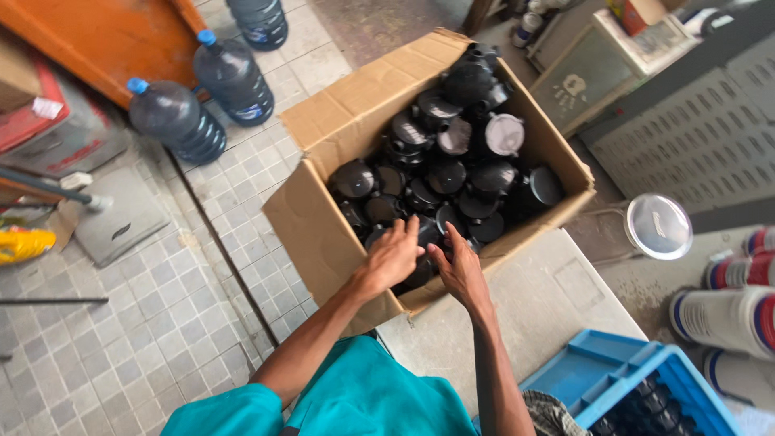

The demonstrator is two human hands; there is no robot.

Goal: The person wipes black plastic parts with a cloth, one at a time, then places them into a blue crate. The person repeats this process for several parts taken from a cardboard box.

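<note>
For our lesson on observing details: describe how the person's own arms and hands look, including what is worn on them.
Both arms are bare from the short teal sleeves down. The left hand and right hand wear no gloves, and no ring, watch or bracelet shows. The arms look slim, and the fingers are long. The teal shirt covers the shoulders and chest.

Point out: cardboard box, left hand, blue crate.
cardboard box [311, 230], head view, on its bare outer side wall.
left hand [393, 257], head view, on the back of the hand, over the black caps.
blue crate [601, 363], head view, on its upper rim.
</note>
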